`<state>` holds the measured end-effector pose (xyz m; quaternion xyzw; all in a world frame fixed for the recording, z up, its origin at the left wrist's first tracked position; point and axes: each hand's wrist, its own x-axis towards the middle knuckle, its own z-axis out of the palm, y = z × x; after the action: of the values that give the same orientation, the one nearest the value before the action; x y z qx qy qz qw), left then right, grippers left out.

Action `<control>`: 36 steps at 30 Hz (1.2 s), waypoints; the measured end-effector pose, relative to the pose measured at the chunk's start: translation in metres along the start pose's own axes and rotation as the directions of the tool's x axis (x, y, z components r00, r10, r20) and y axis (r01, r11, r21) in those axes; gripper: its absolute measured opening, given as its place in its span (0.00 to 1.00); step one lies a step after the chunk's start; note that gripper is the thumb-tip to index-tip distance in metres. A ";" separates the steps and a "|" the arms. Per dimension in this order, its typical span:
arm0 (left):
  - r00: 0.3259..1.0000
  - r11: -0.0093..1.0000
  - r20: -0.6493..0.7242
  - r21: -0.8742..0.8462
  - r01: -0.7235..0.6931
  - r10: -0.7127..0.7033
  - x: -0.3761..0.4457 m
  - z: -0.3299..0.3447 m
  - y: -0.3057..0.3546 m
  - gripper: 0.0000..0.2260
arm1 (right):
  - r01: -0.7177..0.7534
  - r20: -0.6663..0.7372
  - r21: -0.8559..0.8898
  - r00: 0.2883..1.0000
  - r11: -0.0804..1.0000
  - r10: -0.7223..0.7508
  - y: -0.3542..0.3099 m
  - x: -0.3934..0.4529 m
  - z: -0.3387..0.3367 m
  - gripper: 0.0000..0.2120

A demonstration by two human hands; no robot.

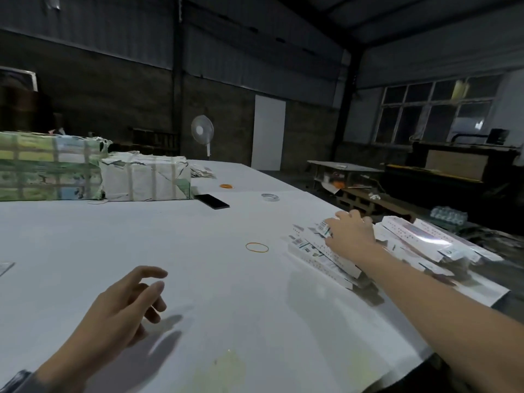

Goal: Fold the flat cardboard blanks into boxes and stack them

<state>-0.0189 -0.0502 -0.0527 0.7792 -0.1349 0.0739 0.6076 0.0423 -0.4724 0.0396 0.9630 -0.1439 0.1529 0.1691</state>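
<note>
Head view: the blanks (323,258) lie in a fanned pile at the bench's (198,251) right edge, long axes running from near-right to far-left. The right hand (351,232) rests on top of the pile, fingers spread flat, gripping nothing that shows. The left hand (124,304) hovers well left of the pile, loosely curled, empty. The right hand is clearly nearer for the pick.

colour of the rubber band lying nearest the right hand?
Orange rubber band, a thin loop on the white table, left of the right hand. Head view.
</note>
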 end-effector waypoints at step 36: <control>0.645 0.200 -0.695 0.616 0.762 -0.318 -0.039 -0.157 0.013 0.27 | 0.099 -0.174 0.972 0.911 -0.212 -0.374 -0.312 -0.116 -0.035 0.08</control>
<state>-0.0523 0.1036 -0.0125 0.9280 0.3506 0.0713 0.1042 0.0307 -0.1524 -0.0560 0.7671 0.1940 0.0839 -0.6058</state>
